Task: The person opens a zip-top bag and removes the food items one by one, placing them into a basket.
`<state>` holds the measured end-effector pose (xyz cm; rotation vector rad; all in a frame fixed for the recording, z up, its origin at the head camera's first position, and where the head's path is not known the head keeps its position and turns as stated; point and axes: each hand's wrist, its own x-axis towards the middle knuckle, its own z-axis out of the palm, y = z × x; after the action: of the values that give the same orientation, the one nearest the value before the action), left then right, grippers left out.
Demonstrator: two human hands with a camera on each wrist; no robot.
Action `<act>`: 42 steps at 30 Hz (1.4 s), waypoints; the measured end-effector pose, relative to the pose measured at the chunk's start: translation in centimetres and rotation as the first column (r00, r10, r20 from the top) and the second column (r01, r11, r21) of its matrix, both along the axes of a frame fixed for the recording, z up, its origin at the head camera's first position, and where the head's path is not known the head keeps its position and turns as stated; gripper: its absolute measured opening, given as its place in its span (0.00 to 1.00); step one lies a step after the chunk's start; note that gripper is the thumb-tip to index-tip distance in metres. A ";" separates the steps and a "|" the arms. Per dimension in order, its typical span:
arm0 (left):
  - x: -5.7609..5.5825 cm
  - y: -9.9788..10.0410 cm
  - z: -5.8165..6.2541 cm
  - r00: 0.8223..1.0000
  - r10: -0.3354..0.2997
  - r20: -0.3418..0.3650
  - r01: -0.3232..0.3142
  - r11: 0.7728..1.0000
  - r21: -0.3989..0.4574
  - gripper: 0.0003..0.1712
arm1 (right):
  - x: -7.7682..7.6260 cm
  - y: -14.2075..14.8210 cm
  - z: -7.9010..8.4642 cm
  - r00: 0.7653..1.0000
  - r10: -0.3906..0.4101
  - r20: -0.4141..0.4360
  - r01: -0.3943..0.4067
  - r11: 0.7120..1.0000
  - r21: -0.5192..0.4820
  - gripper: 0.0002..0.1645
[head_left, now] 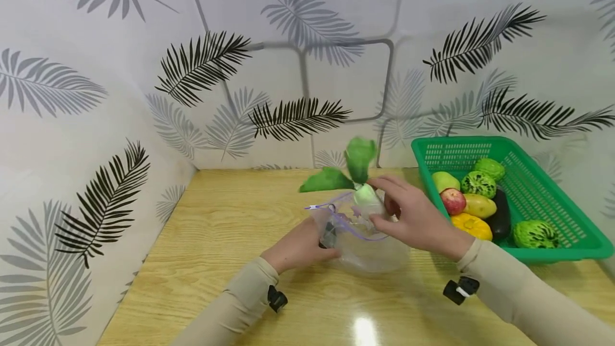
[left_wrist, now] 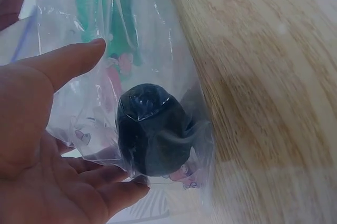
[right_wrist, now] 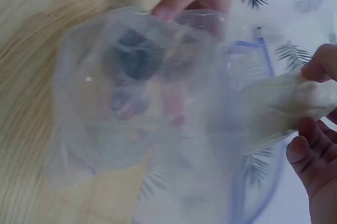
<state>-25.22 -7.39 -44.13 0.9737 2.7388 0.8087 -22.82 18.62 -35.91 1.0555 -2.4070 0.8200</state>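
A clear zip bag (head_left: 370, 258) with a purple-blue zip edge stands mouth up on the table. At its left side, my left hand (head_left: 300, 244) holds the bag, thumb in front and fingers behind. Through the plastic shows a dark, rounded thing (left_wrist: 152, 134) near those fingertips. My right hand (head_left: 408, 212) pinches a pale white-green vegetable (right_wrist: 274, 108), radish-like, at the bag's mouth. Two green leaves (head_left: 329, 179) stick up from its top, and its lower end overlaps the bag in the right wrist view.
To the right is a green plastic basket (head_left: 552, 191) with an apple (head_left: 452, 201), a yellow squash (head_left: 471, 225), a dark eggplant (head_left: 499, 215) and several green striped gourds (head_left: 535, 234). A leaf-patterned wall covering (head_left: 269, 84) rises behind the wooden table (head_left: 216, 218).
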 end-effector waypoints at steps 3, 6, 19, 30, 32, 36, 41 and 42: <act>0.1 0.0 0.1 1.000 0.013 0.012 -0.013 1.000 -0.018 0.47 | 0.5 1.0 1.3 0.998 -0.032 -0.057 0.029 0.998 -0.059 0.34; 0.1 0.0 0.2 1.000 0.025 0.018 -0.025 0.999 -0.035 0.49 | 0.8 2.4 2.4 0.994 -0.071 -0.080 0.065 0.995 -0.079 0.34; 0.0 0.0 0.0 0.999 0.012 0.033 -0.011 1.000 -0.020 0.50 | 1.1 11.9 2.3 0.886 -0.464 -0.017 0.464 0.885 0.043 0.41; 0.1 -0.2 -0.1 0.998 0.017 0.067 -0.016 1.000 -0.021 0.50 | 0.2 17.9 -1.2 0.710 -0.646 0.279 0.562 0.760 0.327 0.55; 0.2 -0.2 -0.2 0.998 0.016 0.068 -0.015 1.000 -0.017 0.49 | 0.0 18.5 -1.7 0.691 -0.655 0.306 0.547 0.750 0.371 0.56; 0.1 -0.2 -0.2 0.997 0.021 0.077 -0.019 1.000 -0.022 0.50 | -0.1 19.2 -2.6 0.672 -0.661 0.335 0.532 0.745 0.403 0.54; 0.2 -0.2 -0.1 0.995 0.030 0.091 -0.028 0.999 -0.027 0.51 | 0.0 18.5 -2.6 0.716 -0.649 0.255 0.547 0.750 0.373 0.41; 0.2 -0.2 -0.1 0.995 0.032 0.090 -0.030 0.999 -0.027 0.51 | 0.2 18.2 -2.5 0.733 -0.642 0.225 0.548 0.753 0.364 0.37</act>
<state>-25.05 -7.62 -44.24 0.8701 2.6868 0.7993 -22.64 36.77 -38.39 0.1369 -2.9553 0.4582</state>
